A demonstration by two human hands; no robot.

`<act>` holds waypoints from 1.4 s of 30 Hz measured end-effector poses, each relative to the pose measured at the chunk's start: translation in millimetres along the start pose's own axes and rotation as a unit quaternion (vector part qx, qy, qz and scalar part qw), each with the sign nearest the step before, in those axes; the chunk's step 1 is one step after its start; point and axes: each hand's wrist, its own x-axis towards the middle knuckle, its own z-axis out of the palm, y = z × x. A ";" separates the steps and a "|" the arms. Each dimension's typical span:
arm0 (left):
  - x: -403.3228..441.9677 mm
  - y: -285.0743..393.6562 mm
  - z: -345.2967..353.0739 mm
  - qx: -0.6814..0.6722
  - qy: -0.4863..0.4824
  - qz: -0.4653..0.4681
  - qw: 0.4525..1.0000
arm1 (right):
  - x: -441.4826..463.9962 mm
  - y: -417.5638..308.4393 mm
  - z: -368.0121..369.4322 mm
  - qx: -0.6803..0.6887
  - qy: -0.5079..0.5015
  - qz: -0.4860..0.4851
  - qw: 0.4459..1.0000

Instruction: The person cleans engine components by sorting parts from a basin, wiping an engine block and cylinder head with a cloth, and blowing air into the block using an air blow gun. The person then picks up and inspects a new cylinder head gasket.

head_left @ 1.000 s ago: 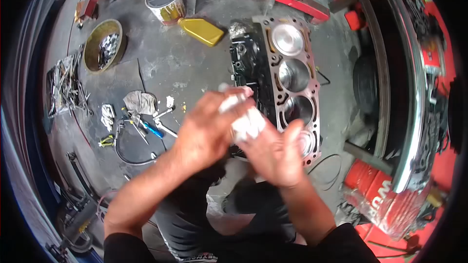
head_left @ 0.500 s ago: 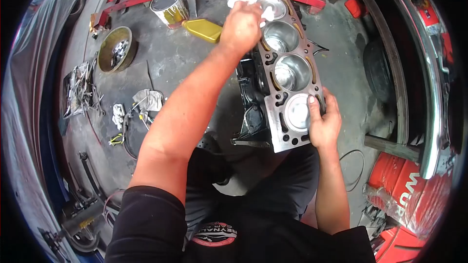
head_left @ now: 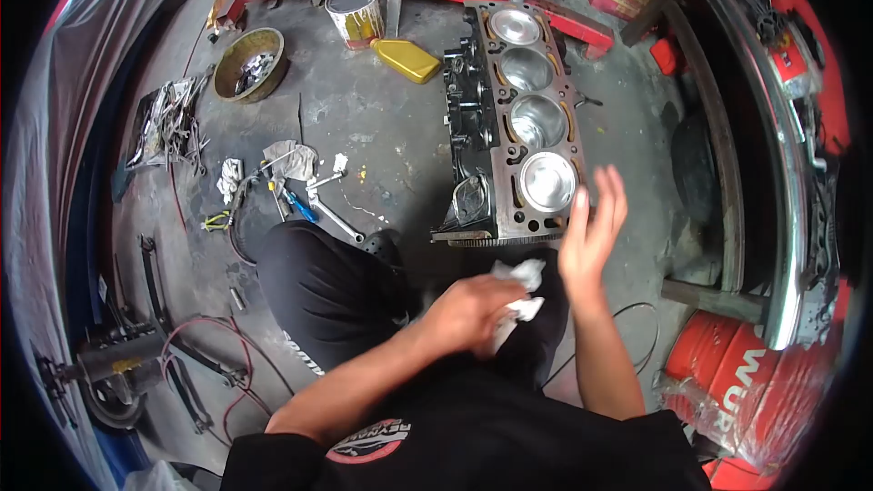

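An engine block (head_left: 503, 164) stands on the floor in front of my knees, its flat top showing a row of several cylinder bores. Pistons fill the nearest and farthest bores near the top; the middle two look deep. My left hand (head_left: 468, 314) is closed round a crumpled white wipe (head_left: 521, 309) above my lap, slightly blurred. Beside the block's near right corner, my right hand (head_left: 593, 232) is raised with fingers stretched out and holds nothing. Whether its fingertips touch the block's edge I cannot tell.
Left of the block lie a yellow oil bottle (head_left: 406, 60), a stained paint can (head_left: 355, 15), a metal bowl (head_left: 249, 65) of small parts, wrenches (head_left: 336, 218) and a blue-handled screwdriver (head_left: 300, 206). A red drum (head_left: 718, 364) and a chrome bumper (head_left: 773, 173) stand at right.
My left hand has come back from the block's far end to above my lap, with the wipe still in it. My right hand has lifted off the near piston area. The view has shifted.
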 end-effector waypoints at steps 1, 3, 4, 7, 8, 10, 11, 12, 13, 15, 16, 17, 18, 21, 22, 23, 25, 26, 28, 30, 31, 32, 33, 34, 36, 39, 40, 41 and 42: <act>-9.0 5.3 -1.2 -0.028 0.038 -0.026 0.999 | -20.8 -17.9 -16.3 0.043 -0.018 -0.013 0.999; 3.0 32.2 -17.8 0.011 0.213 -0.025 0.977 | -79.8 -41.0 -39.2 0.328 -0.161 0.112 0.924; 9.8 41.7 -20.6 -0.008 0.157 -0.023 0.987 | -94.4 -65.6 -39.0 0.539 -0.195 0.245 0.782; 24.1 48.8 -25.7 -0.003 0.044 0.004 0.999 | -60.3 -61.7 -34.3 0.478 -0.209 0.344 0.781; 24.7 56.9 -45.8 0.090 0.009 0.001 0.996 | -37.3 -65.2 -31.7 0.499 -0.177 0.436 0.728; 17.6 61.0 -85.5 0.184 -0.012 -0.025 0.982 | 15.8 -50.9 -22.2 0.451 -0.149 0.321 0.820; 10.7 54.7 -104.3 0.175 0.057 -0.009 0.983 | 51.5 -45.3 -16.2 0.444 -0.147 0.296 0.833; 4.6 47.2 -122.2 0.190 0.110 -0.034 0.975 | 94.7 -22.5 -1.6 0.304 -0.152 0.232 0.912; -2.0 38.6 -136.0 0.204 0.160 -0.061 0.964 | 135.0 -25.2 15.2 0.355 -0.150 0.214 0.898; -13.0 13.7 -145.1 0.136 0.269 -0.238 0.923 | 214.8 2.6 68.8 0.178 -0.143 0.073 0.971; -13.4 9.2 -140.9 0.121 0.317 -0.288 0.895 | 256.9 33.7 112.1 0.056 -0.083 -0.106 0.989; -13.0 9.7 -141.9 0.114 0.321 -0.292 0.894 | 288.7 53.0 148.3 -0.068 -0.021 -0.281 0.957; -12.0 14.5 -147.1 0.074 0.321 -0.249 0.911 | 301.1 43.9 177.1 -0.036 -0.111 -0.161 0.980; -8.8 12.2 -154.8 0.064 0.304 -0.265 0.913 | 301.2 -7.6 255.0 0.028 -0.251 -0.122 0.960; -7.1 13.6 -159.7 0.054 0.298 -0.289 0.908 | 295.7 -23.4 274.9 0.055 -0.290 -0.197 0.935; -6.2 13.1 -159.6 0.040 0.285 -0.318 0.903 | 286.0 -31.0 284.7 0.080 -0.331 -0.262 0.903; -4.9 7.1 -160.1 0.053 0.281 -0.310 0.907 | 281.4 -24.5 288.8 -0.021 -0.282 -0.397 0.873; -4.5 5.4 -160.3 0.061 0.283 -0.307 0.907 | 278.8 -27.2 279.4 -0.026 -0.233 -0.429 0.872; -4.3 4.6 -159.7 0.043 0.292 -0.309 0.904 | 297.1 -7.7 270.2 0.008 -0.126 -0.363 0.923; -1.5 3.1 -158.6 0.051 0.287 -0.316 0.903 | 320.7 28.0 254.9 0.007 -0.164 -0.358 0.919; 0.3 3.1 -158.3 0.064 0.271 -0.321 0.905 | 332.9 49.9 244.6 -0.067 -0.143 -0.404 0.901; 3.9 3.0 -157.6 0.069 0.269 -0.325 0.904 | 334.1 59.7 230.1 -0.110 -0.146 -0.412 0.893; 5.5 0.3 -155.5 0.067 0.278 -0.317 0.904 | 331.5 67.4 216.1 -0.124 -0.159 -0.360 0.911; 7.5 1.1 -153.8 0.055 0.274 -0.329 0.902 | 326.7 82.6 200.8 -0.132 -0.169 -0.355 0.910; 12.6 -2.5 -156.5 0.054 0.284 -0.329 0.899 | 312.9 97.0 182.0 -0.130 -0.170 -0.340 0.916; 12.1 -5.0 -155.4 0.042 0.297 -0.306 0.904 | 235.9 75.8 124.2 -0.104 -0.199 -0.241 0.944; 11.9 -6.1 -154.7 0.034 0.305 -0.308 0.901 | 207.6 63.9 103.2 -0.102 -0.222 -0.223 0.944; 10.8 -7.5 -153.5 0.028 0.308 -0.306 0.900 | 182.3 64.4 85.9 -0.072 -0.230 -0.231 0.943; 8.7 -8.2 -151.7 0.033 0.308 -0.304 0.901 | 152.7 51.9 64.9 -0.057 -0.255 -0.173 0.950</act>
